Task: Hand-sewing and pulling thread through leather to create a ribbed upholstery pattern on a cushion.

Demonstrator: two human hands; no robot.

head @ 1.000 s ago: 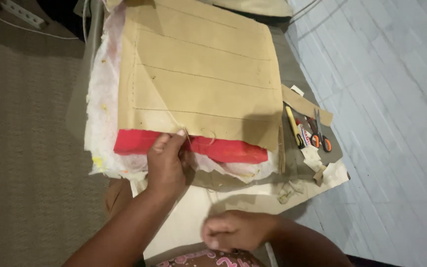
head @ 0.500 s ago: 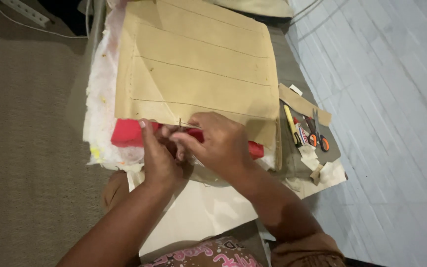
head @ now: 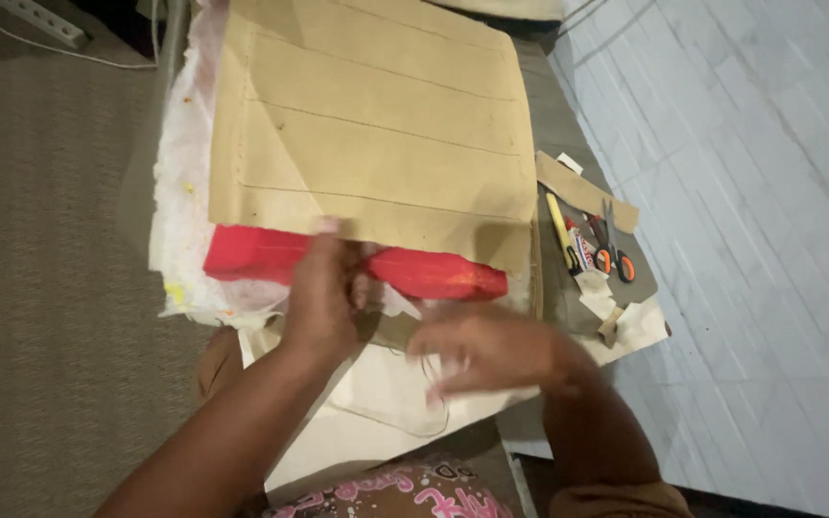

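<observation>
A large tan cardboard sheet (head: 376,125) with several stitched lines lies over a red strip (head: 434,273) and white patterned fabric (head: 179,192). My left hand (head: 323,297) pinches at the near edge of the cardboard, over the red strip. My right hand (head: 491,350) is blurred, fingers spread, hovering just below the red strip over a pale sheet (head: 376,403). A thin thread seems to loop beneath it. I cannot see whether its fingers hold the thread.
Orange-handled scissors (head: 616,254), a yellow pen (head: 560,230) and a small tube lie on a dark mat at the right, beside cardboard scraps (head: 582,187). Brown carpet (head: 40,288) is at the left, white tiles (head: 750,192) at the right. A power strip (head: 45,19) lies far left.
My right hand came up to the red strip beside the left hand, then pulled back down toward me. The left hand stayed at the cardboard's edge.
</observation>
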